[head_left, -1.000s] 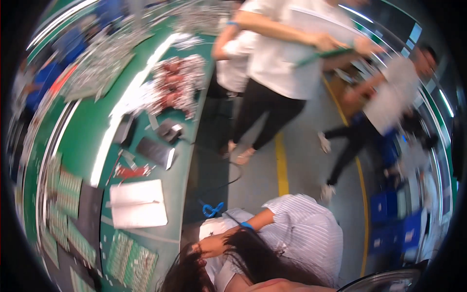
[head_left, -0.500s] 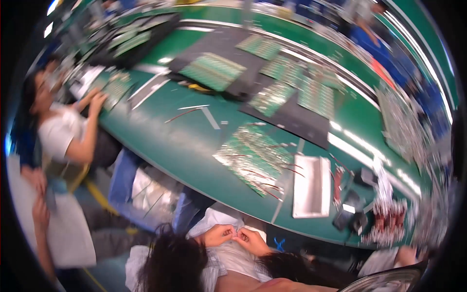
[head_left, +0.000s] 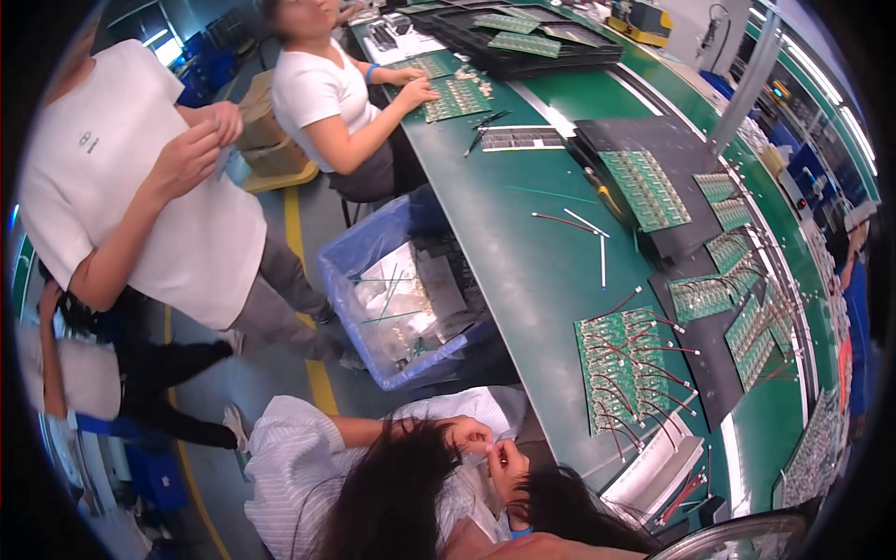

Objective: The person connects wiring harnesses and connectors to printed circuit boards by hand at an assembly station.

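Low in the view, my left hand (head_left: 469, 435) and my right hand (head_left: 509, 469) meet above my lap, off the table's edge. The fingers of both are bent and pinched together at the tips. Whatever lies between them, if anything, is too small to make out. A blue band (head_left: 519, 532) circles my right wrist. Nearest on the table is a green circuit board panel (head_left: 616, 359) with several dark red wires and white connectors standing out from it. Beside that panel sits a long white tray (head_left: 658, 467), partly cut off by dark hair.
A blue bin (head_left: 341, 313) lined with plastic stands left of the green table (head_left: 523, 271). More board panels (head_left: 646, 191) lie on black mats at the right. One person sits at the table's far end, handling a board (head_left: 455, 100); another (head_left: 140, 196) stands at the left.
My view has swung left, so the table and boards now sit farther right and more of the standing person shows. My hands stay together over my lap.
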### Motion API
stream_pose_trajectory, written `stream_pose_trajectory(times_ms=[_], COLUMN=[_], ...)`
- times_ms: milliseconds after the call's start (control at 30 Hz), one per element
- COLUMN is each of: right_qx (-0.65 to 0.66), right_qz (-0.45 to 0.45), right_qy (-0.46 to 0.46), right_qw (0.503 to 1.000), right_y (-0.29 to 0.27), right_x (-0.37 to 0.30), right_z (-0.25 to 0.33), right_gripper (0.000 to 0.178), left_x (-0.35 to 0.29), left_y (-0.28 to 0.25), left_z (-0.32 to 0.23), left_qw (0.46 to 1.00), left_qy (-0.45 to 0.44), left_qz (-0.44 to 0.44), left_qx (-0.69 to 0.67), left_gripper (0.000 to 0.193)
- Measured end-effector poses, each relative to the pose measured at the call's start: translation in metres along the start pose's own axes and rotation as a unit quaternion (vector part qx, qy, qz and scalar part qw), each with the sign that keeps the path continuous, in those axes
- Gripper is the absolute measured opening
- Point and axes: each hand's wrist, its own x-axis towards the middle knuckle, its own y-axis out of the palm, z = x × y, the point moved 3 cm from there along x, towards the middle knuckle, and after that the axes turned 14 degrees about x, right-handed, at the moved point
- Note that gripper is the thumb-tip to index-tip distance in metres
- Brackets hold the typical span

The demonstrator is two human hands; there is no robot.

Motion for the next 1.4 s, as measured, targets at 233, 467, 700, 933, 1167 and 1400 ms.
stream_pose_trajectory(times_ms=[233, 467, 700, 933, 1167, 1400], right_qx=[0.057, 0.192, -0.034, -0.107, -0.006, 0.017], right_qz=[-0.026, -0.017, -0.104, 0.047, 0.013, 0.012], right_qy=[0.009, -0.011, -0.181, -0.201, -0.197, -0.218], right_qw=[0.998, 0.981, 0.977, 0.973, 0.980, 0.976], right_y=[-0.001, 0.002, -0.009, -0.019, -0.011, -0.004], right_x=[0.001, -0.002, 0.009, 0.009, 0.018, 0.051], right_z=[0.004, -0.001, 0.056, 0.035, 0.085, 0.139], right_gripper=[0.012, 0.006, 0.030, 0.022, 0.004, 0.005], left_x=[-0.006, -0.001, 0.000, -0.003, 0.012, 0.068], left_y=[-0.003, -0.005, -0.018, -0.013, -0.175, -0.438], left_z=[-0.008, -0.020, -0.041, -0.054, -0.111, -0.088], left_qw=[0.971, 0.942, 0.969, 0.913, 0.913, 0.568], left_qy=[0.124, 0.151, 0.109, 0.273, 0.048, 0.015], left_qz=[-0.127, -0.174, -0.093, -0.101, -0.278, -0.690], left_qx=[0.159, 0.245, 0.200, 0.285, 0.295, 0.448], left_gripper=[0.019, 0.010, 0.008, 0.008, 0.021, 0.020])
